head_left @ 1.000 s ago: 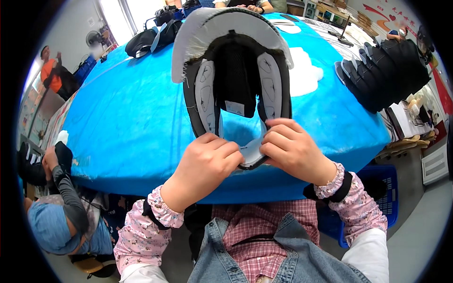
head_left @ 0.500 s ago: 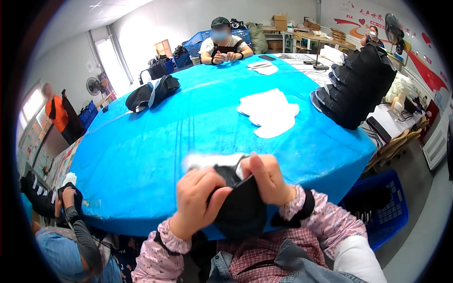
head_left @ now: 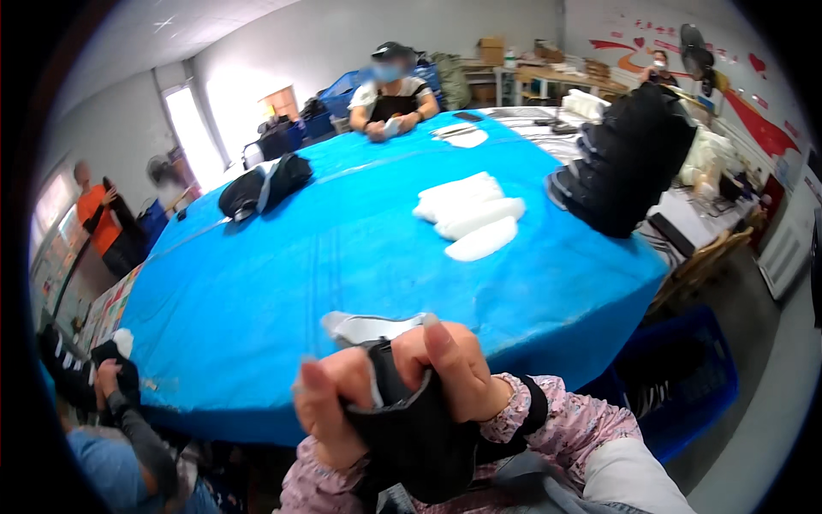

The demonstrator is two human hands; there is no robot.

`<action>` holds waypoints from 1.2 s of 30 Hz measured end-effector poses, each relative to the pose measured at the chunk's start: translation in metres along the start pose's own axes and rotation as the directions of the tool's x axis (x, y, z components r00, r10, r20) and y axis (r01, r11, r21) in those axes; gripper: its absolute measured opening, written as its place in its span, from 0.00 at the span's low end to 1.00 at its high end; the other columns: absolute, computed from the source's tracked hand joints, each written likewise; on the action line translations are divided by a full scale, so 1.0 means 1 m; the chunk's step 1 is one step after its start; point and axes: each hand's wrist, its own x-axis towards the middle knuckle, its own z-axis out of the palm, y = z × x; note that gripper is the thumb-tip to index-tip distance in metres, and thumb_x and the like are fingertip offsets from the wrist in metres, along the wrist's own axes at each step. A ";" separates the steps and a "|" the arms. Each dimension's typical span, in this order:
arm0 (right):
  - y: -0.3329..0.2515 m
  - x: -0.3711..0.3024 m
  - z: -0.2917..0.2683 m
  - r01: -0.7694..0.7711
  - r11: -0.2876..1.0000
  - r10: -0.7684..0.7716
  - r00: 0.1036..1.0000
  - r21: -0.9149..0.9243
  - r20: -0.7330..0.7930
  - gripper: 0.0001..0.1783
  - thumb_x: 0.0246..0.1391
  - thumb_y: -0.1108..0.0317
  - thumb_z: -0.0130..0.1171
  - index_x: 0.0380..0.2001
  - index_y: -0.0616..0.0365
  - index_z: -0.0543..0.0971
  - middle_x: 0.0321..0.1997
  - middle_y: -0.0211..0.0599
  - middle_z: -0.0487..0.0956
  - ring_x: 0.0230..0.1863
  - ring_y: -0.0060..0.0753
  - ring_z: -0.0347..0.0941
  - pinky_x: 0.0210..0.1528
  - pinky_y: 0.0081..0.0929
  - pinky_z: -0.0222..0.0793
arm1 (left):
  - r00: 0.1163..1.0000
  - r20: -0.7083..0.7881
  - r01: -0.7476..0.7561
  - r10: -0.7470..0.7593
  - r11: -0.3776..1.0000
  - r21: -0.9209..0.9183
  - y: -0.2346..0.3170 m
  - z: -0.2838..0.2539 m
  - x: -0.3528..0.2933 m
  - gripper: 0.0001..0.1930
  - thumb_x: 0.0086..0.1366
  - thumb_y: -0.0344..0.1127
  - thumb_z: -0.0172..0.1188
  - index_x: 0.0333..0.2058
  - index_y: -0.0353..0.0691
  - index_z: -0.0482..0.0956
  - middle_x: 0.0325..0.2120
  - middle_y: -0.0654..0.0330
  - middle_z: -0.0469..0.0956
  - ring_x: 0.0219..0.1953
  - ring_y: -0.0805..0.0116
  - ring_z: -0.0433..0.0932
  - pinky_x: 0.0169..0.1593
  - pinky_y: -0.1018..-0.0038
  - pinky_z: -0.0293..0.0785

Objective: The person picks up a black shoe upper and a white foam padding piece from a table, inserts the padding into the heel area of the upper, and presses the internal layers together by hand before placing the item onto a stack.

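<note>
At the near edge of the table I hold a black fabric piece (head_left: 419,450), shaped like a pouch with its mouth turned up. My left hand (head_left: 334,403) grips the left side of the rim, thumb raised and fingers curled inside. On the other side, my right hand (head_left: 452,364) clasps the rim with its thumb up. A white pad-like part (head_left: 370,328) sticks out beyond the far side of the black piece; how it joins is hidden. Further off on the blue-covered table (head_left: 282,283) lie several loose white pads (head_left: 471,214).
A tall stack of black fabric pieces (head_left: 629,163) stands at the table's right, and a black bundle (head_left: 265,188) lies far left. A co-worker (head_left: 392,94) sits across; another person's hands (head_left: 107,381) work at left. A blue crate (head_left: 685,385) stands below right.
Both hands and the black piece have come lower and closer to me. The pouch's mouth now faces up more, with my left fingers tucked into it. The view has shifted slightly.
</note>
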 end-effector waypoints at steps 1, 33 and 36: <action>-0.001 -0.001 -0.006 -0.032 0.999 0.032 0.999 0.009 -0.012 0.30 0.65 0.56 0.27 0.15 0.60 0.67 0.16 0.38 0.66 0.19 0.35 0.62 0.26 0.27 0.58 | 0.998 0.001 -0.058 0.059 0.981 0.183 0.004 -0.002 -0.001 0.35 0.69 0.54 0.28 0.05 0.42 0.59 0.07 0.63 0.63 0.11 0.73 0.58 0.18 0.75 0.51; 0.010 -0.028 0.001 -0.024 0.989 0.010 0.996 0.148 0.094 0.30 0.65 0.55 0.27 0.21 0.63 0.73 0.14 0.37 0.66 0.17 0.34 0.60 0.24 0.26 0.55 | 0.838 0.428 -0.472 0.337 0.843 0.259 0.003 0.022 -0.012 0.31 0.69 0.47 0.27 0.07 0.45 0.59 0.07 0.65 0.66 0.13 0.67 0.67 0.27 0.72 0.63; 0.012 -0.032 0.002 -0.060 0.989 0.052 0.996 0.135 0.066 0.29 0.65 0.55 0.27 0.19 0.61 0.69 0.14 0.37 0.66 0.17 0.36 0.60 0.24 0.28 0.55 | 0.857 0.388 -0.456 0.340 0.850 0.263 0.002 0.024 -0.010 0.31 0.69 0.47 0.27 0.06 0.46 0.60 0.08 0.66 0.66 0.13 0.68 0.66 0.26 0.73 0.61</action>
